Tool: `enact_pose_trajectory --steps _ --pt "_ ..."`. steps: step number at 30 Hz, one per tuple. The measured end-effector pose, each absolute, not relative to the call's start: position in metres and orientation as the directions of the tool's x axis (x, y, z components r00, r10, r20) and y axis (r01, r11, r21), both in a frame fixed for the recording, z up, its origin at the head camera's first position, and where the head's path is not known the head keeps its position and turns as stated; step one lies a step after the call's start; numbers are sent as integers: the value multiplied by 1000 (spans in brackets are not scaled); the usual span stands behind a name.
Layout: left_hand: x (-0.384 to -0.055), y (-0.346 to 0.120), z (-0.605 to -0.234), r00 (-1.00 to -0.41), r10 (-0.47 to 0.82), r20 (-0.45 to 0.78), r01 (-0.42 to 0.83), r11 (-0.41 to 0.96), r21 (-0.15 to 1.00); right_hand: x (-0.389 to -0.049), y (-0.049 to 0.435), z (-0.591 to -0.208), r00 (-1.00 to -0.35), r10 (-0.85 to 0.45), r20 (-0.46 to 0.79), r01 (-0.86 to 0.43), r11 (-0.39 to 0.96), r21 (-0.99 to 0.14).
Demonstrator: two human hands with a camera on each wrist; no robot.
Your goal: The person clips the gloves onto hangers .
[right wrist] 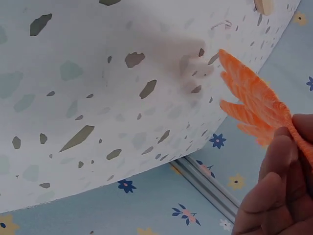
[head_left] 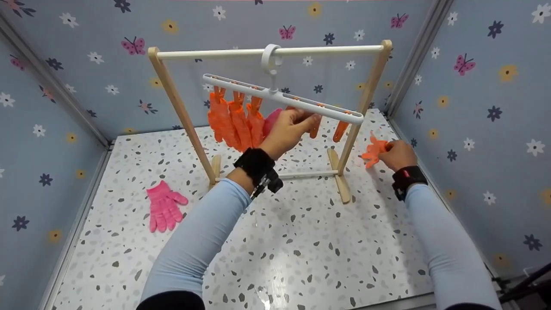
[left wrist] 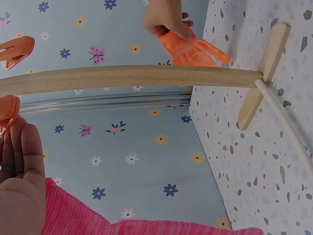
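Note:
A white hanger (head_left: 282,97) carries several orange clothespins. Under its left half hang orange gloves (head_left: 234,118), and a pink glove (left wrist: 80,210) hangs beside them, partly behind my left hand (head_left: 286,131). That hand is raised under the hanger's right half, its thumb and fingers pinching at an orange clothespin (head_left: 315,125); the fingertips are partly hidden. An outer orange clothespin (head_left: 341,130) hangs with nothing in it. Low at the right, my right hand (head_left: 398,155) pinches an orange glove (right wrist: 257,98) by its cuff, fingers of the glove pointing away from the hand.
The hanger hooks over the white bar (head_left: 331,51) of a wooden rack (head_left: 174,101) with flat feet (head_left: 340,176). Another pink glove (head_left: 165,206) lies on the speckled table (head_left: 310,249) at the left. Patterned panels (head_left: 486,94) enclose the back and sides.

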State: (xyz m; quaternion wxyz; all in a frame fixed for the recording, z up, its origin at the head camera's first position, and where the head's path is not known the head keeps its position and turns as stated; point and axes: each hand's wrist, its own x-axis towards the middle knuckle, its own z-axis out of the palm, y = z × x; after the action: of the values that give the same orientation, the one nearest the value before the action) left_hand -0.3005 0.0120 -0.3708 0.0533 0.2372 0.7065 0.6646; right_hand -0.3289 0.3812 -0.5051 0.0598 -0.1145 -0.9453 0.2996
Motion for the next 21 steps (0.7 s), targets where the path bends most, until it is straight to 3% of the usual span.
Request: enact_pose_trajectory --steps 7,21 --pt "-301 13 -371 -882 403 242 267 6 964 -324 373 -490 -964 256 74 165 791 -589" --pt "-303 10 -370 -875 413 254 269 -22 963 -310 355 -471 -960 191 205 15 765 -644"
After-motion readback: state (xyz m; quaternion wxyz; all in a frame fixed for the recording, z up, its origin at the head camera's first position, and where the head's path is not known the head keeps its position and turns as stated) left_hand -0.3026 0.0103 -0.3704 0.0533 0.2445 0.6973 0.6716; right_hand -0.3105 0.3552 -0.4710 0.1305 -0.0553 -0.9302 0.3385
